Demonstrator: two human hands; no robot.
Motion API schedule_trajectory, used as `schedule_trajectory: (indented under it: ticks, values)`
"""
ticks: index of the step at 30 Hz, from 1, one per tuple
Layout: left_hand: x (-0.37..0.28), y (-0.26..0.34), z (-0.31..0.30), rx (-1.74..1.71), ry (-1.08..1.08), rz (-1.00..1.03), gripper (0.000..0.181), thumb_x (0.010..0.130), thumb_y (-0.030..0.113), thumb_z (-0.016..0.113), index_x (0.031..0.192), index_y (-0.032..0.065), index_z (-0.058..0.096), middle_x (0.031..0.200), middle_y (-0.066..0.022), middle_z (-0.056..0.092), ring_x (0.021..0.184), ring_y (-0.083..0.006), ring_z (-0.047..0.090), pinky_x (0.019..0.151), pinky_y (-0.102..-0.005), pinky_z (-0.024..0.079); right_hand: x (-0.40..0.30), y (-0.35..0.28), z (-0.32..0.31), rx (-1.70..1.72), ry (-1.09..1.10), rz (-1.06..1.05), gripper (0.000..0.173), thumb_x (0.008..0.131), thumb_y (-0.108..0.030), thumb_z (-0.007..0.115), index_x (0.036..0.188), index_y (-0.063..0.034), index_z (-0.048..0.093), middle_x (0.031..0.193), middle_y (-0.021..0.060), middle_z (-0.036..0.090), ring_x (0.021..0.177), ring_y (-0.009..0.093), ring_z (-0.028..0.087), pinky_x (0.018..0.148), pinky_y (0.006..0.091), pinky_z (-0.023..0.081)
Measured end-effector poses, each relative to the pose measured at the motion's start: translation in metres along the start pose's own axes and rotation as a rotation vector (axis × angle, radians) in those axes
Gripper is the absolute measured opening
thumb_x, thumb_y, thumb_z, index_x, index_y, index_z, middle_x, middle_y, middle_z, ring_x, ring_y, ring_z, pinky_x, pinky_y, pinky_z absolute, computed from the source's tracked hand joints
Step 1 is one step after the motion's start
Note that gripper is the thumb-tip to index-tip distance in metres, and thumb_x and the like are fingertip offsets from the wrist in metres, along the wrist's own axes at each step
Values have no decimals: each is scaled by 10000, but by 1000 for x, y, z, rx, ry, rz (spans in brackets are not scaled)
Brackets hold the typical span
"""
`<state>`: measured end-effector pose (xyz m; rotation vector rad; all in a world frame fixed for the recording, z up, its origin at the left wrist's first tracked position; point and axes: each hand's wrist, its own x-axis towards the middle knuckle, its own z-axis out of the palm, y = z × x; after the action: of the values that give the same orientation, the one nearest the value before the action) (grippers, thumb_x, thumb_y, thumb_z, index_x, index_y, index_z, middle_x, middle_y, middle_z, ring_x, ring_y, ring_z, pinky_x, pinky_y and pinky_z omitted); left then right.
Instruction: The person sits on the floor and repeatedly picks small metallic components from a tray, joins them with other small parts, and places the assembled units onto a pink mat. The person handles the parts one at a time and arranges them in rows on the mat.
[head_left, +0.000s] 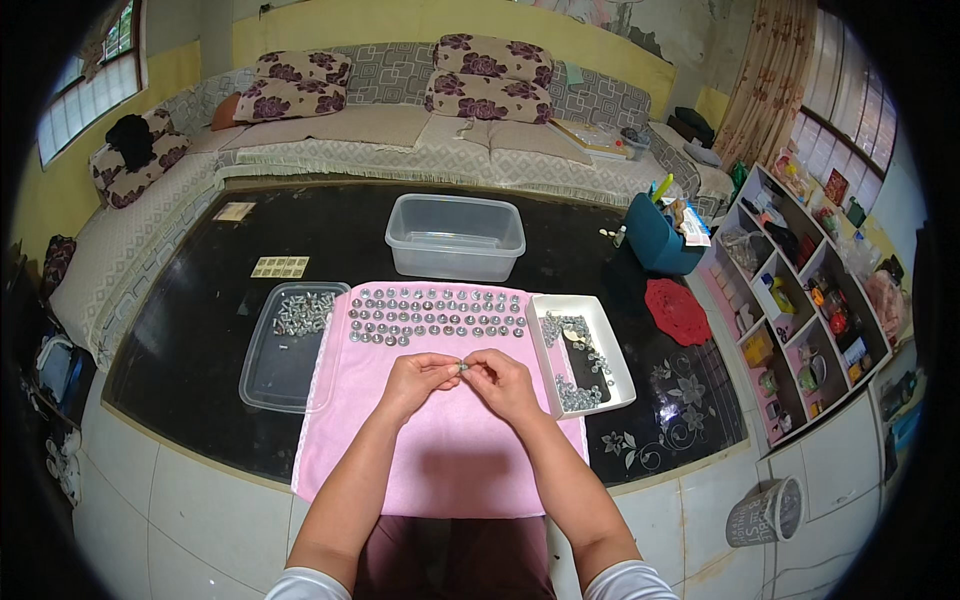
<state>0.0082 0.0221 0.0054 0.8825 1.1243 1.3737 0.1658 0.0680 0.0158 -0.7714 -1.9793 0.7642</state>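
Over a pink cloth (457, 435), my left hand (421, 382) and my right hand (501, 384) meet fingertip to fingertip, pinching one small metal fastener (462, 367) between them. Beyond them, rows of small metal pieces with round bases (439, 319) stand on the cloth. To the left, a clear plastic lid (281, 379) holds a pile of metal screws or bolts (304, 313), partly under the cloth's edge. On the right is a white box (616, 367) with many small metal nuts (576, 394). Which parts make up the held fastener cannot be told.
A clear plastic tub (456, 259) stands on the black table (337, 225) behind the rows. At the right are a teal container (660, 244) holding various items and a red mat (677, 311). Printed cards (280, 267) lie at the left.
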Motion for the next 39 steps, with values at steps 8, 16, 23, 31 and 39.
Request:
schedule_trajectory:
  ticks: [8, 16, 23, 31, 39]
  values:
    - [-1, 1, 0, 29, -11, 3, 174, 787, 41, 598, 925, -64, 599, 840, -111, 625, 720, -133, 608, 651, -202, 510, 0, 0, -1, -68, -15, -53, 125, 744, -92, 630, 852, -41, 594, 721, 61, 581, 563, 157, 544, 533, 259, 454]
    - [-1, 1, 0, 24, -10, 13, 165, 788, 26, 591, 922, -71, 592, 831, -126, 623, 709, -148, 613, 643, -213, 516, 0, 3, -2, -104, -12, -68, 149, 731, -103, 641, 860, -46, 592, 709, 56, 580, 567, 153, 549, 531, 260, 455]
    - [0, 0, 0, 25, -11, 15, 160, 790, 25, 586, 919, -69, 593, 835, -126, 622, 711, -149, 613, 642, -212, 517, 1, -2, -2, -95, -35, -63, 139, 737, -102, 633, 859, -51, 591, 713, 49, 583, 590, 155, 557, 541, 258, 460]
    - [-1, 0, 0, 12, -24, 10, 166, 791, 42, 593, 924, -58, 602, 843, -110, 625, 721, -132, 609, 648, -204, 513, 0, 1, -1, -103, -7, -83, 155, 735, -112, 652, 853, -32, 590, 672, 43, 559, 545, 106, 510, 511, 231, 431]
    - [-1, 0, -1, 9, -31, 12, 167, 792, 34, 588, 929, -62, 598, 852, -115, 623, 727, -137, 612, 653, -205, 514, 1, -2, -1, -104, 7, -106, 171, 725, -117, 662, 854, -36, 584, 660, 38, 546, 541, 101, 500, 508, 230, 429]
